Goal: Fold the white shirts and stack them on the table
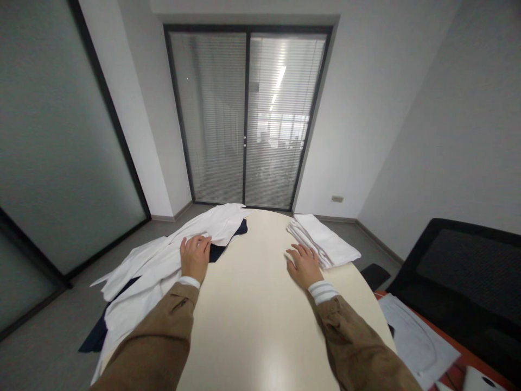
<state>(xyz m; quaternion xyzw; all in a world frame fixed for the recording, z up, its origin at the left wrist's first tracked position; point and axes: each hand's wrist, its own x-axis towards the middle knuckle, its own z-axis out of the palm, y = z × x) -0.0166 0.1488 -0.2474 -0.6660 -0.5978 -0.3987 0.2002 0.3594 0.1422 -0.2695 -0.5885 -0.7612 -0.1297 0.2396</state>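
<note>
A loose heap of white shirts [211, 221] lies along the left side of the round cream table [260, 320], with dark navy cloth [240, 228] showing beneath. My left hand [195, 255] is at the heap's inner edge, fingers bent and drawn together on the white fabric; the fingertips are partly hard to make out. On the right, a folded stack of white cloth [329, 239] rests near the table's rim. Beside its near left corner is my right hand [303, 264], palm down with fingers spread, holding nothing.
A black mesh office chair [468, 266] stands at the right. Below it, a white sheet [421, 336] lies on a red-orange surface [484, 361]. Beyond the table are glass doors with blinds [280, 119]. Some of the heap hangs over the table's left edge.
</note>
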